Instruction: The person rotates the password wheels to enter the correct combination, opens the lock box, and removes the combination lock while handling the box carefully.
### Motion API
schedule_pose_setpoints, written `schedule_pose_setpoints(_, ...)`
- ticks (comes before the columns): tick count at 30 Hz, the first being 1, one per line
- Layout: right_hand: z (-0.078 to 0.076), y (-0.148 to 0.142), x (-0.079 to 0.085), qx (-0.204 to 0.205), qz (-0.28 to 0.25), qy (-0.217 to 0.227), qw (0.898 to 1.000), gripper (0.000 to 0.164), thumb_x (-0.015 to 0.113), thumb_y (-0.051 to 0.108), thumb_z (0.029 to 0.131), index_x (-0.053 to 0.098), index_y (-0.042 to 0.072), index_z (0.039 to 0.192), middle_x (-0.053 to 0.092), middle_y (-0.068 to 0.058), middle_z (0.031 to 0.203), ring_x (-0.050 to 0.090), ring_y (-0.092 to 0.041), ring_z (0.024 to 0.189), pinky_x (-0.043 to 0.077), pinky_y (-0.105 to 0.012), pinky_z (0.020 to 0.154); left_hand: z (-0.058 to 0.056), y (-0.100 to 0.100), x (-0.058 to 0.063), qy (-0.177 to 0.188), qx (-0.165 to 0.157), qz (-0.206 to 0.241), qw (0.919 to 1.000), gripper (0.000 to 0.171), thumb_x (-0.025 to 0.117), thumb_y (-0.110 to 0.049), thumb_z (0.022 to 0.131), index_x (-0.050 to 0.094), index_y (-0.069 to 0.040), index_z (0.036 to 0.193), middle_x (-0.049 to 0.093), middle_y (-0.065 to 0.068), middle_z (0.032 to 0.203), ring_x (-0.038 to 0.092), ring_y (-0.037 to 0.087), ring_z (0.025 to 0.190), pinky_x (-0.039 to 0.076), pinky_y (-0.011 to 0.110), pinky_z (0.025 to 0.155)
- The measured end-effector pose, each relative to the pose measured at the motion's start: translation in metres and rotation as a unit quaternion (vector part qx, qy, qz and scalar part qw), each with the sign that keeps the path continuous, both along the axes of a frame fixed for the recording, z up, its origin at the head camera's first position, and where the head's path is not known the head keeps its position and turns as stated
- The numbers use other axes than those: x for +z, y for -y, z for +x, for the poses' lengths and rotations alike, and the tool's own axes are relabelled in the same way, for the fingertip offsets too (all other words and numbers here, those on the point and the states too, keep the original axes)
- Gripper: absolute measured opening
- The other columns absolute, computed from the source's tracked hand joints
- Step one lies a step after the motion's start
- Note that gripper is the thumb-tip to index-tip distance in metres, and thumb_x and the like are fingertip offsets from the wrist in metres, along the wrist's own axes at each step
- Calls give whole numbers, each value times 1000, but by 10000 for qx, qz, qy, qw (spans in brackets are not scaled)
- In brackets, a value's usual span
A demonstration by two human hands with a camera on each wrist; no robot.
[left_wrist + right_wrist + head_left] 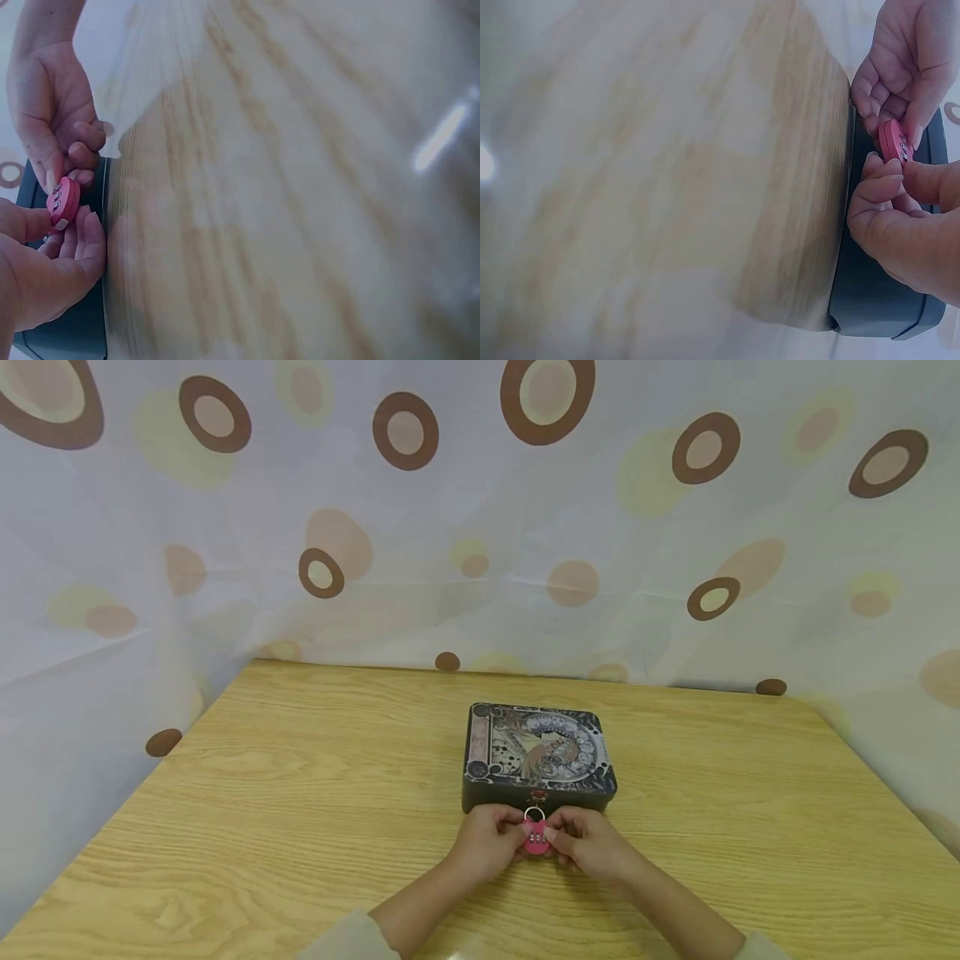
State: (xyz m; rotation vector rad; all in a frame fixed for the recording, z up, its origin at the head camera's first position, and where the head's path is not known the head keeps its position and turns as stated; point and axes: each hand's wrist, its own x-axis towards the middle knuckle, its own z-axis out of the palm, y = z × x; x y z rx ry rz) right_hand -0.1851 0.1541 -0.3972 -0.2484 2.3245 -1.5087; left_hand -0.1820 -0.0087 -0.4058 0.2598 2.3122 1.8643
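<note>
A pink combination padlock with number dials on its face is at the front of a dark box with a decorated lid. Its metal shackle loops up by the red clasp on the box front. My left hand pinches the padlock's left side between thumb and fingers. From the other side my right hand pinches it too, the thumb beside the dials. Both wrist views show the pink padlock between the fingertips of the two hands, close against the box's dark side.
The box stands on a wood-grain table. Behind the table hangs a white curtain with brown, peach and yellow circles, which also runs along the left and right sides.
</note>
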Motion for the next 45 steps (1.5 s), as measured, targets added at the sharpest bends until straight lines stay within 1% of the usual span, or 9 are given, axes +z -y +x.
schedule_pose_setpoints(6,0,0,1,12,-20,24,10000,18,49,6,93,53,-11,96,49,0,67,44,-11,61,38,-20,50,-1,0,-1,27,51,36,10000,16,58,0,87,62,14,95,66,19,81,61,15,64,54,28,58)
schedule_pose_setpoints(11,0,0,1,-45,-57,78,9999,18,48,5,94,53,-11,97,48,0,68,45,-11,61,38,-20,50,-1,3,-1,-135,-39,59,9999,18,62,3,81,62,14,95,66,21,83,62,16,69,53,26,60)
schedule_pose_setpoints(14,0,0,1,-52,-69,82,9999,17,48,5,94,53,-11,97,48,0,67,45,-11,61,38,-20,50,-2,4,-1,-129,-132,72,9998,21,64,5,76,62,14,95,65,19,82,61,15,70,53,25,61)
schedule_pose_setpoints(19,1,0,0,-42,-66,47,10000,17,48,5,93,53,-11,96,48,0,67,44,-11,61,38,-20,50,-2,3,-2,-73,-279,190,9994,23,63,8,74,61,15,96,66,20,83,64,18,70,55,27,63)
schedule_pose_setpoints(23,1,0,0,-40,-68,10,10000,17,48,4,93,53,-12,96,49,0,66,45,-10,60,38,-20,50,-2,2,-2,-164,-242,140,9995,21,64,8,74,62,15,94,66,20,82,64,19,70,55,27,62)
schedule_pose_setpoints(31,1,0,-1,-57,-73,7,10000,17,49,4,93,53,-12,96,53,-1,68,46,-10,60,39,-20,50,1,1,-1,-261,-71,-43,9996,22,66,7,74,62,14,94,66,20,82,64,19,71,54,26,62)
schedule_pose_setpoints(37,1,0,-3,-69,-149,66,9998,18,47,5,94,52,-12,98,54,0,68,46,-10,60,39,-20,50,4,0,-3,-184,250,-282,9991,21,68,5,73,64,13,92,68,18,80,63,18,72,54,26,62)
schedule_pose_setpoints(40,2,2,-2,-138,-181,78,9997,18,47,5,94,52,-12,98,54,0,67,48,-10,59,40,-20,50,7,-2,-4,-89,439,-193,9988,19,66,6,73,64,13,91,68,18,77,63,17,68,53,25,59)
schedule_pose_setpoints(45,4,5,-1,-332,-174,79,9993,18,47,4,93,52,-13,98,54,2,64,49,-8,56,41,-20,49,12,-6,-5,77,823,249,9963,19,64,10,72,63,14,91,67,20,72,64,18,60,54,25,54)
